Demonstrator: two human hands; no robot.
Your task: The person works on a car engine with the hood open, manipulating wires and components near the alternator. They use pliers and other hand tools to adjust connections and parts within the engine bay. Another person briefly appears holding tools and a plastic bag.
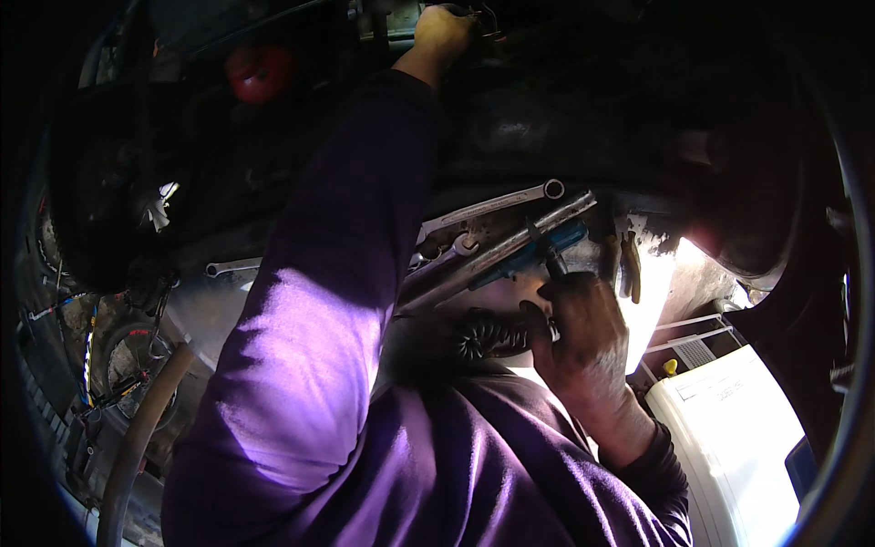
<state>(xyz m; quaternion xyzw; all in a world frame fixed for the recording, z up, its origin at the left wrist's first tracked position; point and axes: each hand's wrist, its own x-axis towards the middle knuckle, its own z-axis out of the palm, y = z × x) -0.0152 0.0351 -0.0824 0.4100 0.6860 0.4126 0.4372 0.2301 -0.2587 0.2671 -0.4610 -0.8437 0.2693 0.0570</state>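
My left hand [442, 35] reaches far forward into a dark machine bay, its fingers hidden beside metal parts and thin wires. Close to my chest, my right hand [588, 333] is closed round a dark tool [553, 263] whose slim shaft points up and away; its exact kind is unclear. Just beyond that shaft lie a metal tube [565, 211] and a blue-handled tool [533, 255]. A long ring spanner [497, 208] and a shorter open-ended spanner [463, 246] rest to the left of it. Pliers [631, 266] lie right of my right hand.
A black coiled cable [492, 333] sits in front of my body. Deep in the dark bay is a red round part [260, 73]. At right stands a white box-shaped unit [734, 447]. A brown hose [146, 438] and a bicycle [128, 374] are at left.
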